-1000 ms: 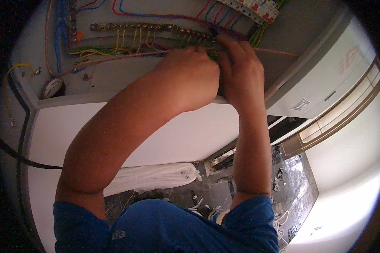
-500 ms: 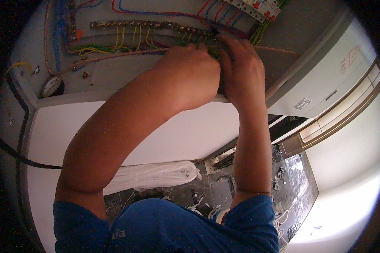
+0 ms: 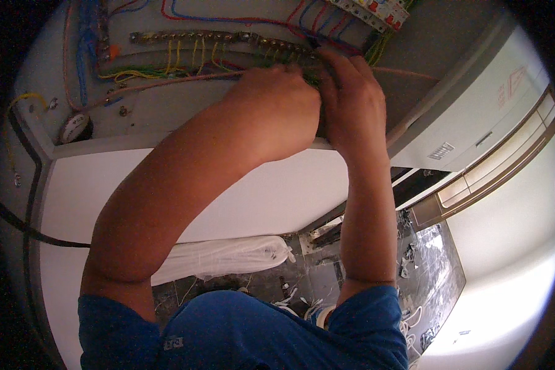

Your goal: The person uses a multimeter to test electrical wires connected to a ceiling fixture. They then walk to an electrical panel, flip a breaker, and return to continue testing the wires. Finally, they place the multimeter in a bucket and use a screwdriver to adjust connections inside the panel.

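Inside a grey electrical cabinet (image 3: 160, 117), both my hands work close together at the lower side of a brass terminal bar (image 3: 191, 38) with a row of screws. My left hand (image 3: 280, 105) is closed, its fingers curled away among green and yellow wires (image 3: 197, 55); what they grip is hidden. Beside it, my right hand (image 3: 356, 105) bends its fingers toward the bar's right end. Its fingertips are partly hidden, and a small dark piece shows just above them, too dim to name. A pinkish cable (image 3: 179, 78) runs behind my left hand.
Circuit breakers (image 3: 376, 12) sit at the upper right, with red and blue wires (image 3: 240, 20) leading to them. A round white-faced part (image 3: 75, 127) lies at the cabinet's lower left. The open cabinet door (image 3: 468, 117) stands right. A plastic-wrapped long bundle (image 3: 228, 256) lies on the floor.
Both hands stay at nearly the same spot by the terminal bar. The right fingers have shifted very slightly, and a dark piece above them shows more plainly.
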`<state>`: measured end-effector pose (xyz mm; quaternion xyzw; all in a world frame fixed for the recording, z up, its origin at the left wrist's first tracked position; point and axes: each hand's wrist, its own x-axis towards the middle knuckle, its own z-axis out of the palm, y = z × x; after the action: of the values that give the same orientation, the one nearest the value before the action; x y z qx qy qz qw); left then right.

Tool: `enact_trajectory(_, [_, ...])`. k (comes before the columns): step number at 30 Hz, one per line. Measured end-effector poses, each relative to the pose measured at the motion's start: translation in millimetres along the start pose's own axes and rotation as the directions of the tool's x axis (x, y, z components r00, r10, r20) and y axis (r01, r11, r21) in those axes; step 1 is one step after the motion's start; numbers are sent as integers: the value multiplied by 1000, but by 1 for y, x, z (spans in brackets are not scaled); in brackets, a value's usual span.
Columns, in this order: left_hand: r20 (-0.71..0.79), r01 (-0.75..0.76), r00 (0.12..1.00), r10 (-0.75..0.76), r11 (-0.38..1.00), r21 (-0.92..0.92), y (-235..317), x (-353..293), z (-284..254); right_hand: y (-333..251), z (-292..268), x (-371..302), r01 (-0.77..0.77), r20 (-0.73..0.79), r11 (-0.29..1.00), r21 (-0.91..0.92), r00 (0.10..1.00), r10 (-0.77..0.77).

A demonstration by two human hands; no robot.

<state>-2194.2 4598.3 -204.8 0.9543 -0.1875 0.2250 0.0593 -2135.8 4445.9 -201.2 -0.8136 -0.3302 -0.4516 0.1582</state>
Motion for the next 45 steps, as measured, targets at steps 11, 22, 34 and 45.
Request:
enact_trajectory(11, [-135,-34,990,35,999,9,-4,-5,8,0,0,1,17,32,999,45,999,-18])
enact_trajectory(22, [-162,-40,986,42,999,16,-3,-3,11,5,-1,-1,5,6,999,39,1000,-5])
enact_trajectory(34, [-175,-55,983,59,998,23,-5,-3,12,5,-2,-1,-3,-25,999,49,1000,5])
enact_trajectory(45, [6,-19,1000,19,1000,11,0,1,-1,6,-1,-1,-14,-25,999,34,1000,15])
